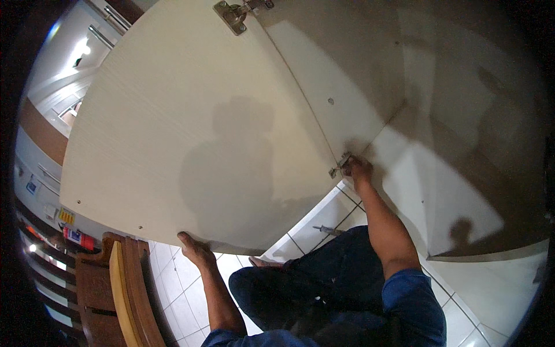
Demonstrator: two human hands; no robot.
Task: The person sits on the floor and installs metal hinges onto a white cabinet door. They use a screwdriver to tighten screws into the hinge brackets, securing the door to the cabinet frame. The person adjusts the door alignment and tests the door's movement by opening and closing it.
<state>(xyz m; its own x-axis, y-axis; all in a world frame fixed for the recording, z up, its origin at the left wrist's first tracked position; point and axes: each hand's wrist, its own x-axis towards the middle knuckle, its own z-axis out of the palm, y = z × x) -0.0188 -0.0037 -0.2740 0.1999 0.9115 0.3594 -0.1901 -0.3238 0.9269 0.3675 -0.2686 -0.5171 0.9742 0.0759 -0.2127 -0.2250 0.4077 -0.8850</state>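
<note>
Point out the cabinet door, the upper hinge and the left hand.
Cabinet door [167,133]: head view, middle of its pale, hinged-side face.
Upper hinge [232,19]: head view, its metal plate on the door.
Left hand [196,251]: head view, visible middle, below the thumb.

Door [139,127]: left and centre | Cabinet [355,72]: right of door | Upper hinge [234,17]: top, on door's right side | Lower hinge [334,172]: door's lower right corner, right hand [359,170] at it | Left hand [197,253]: on door's lower edge | Furniture [118,289]: lower left, left of left forearm [222,301] | Tool [327,230]: between door and right thigh [352,248]
</note>
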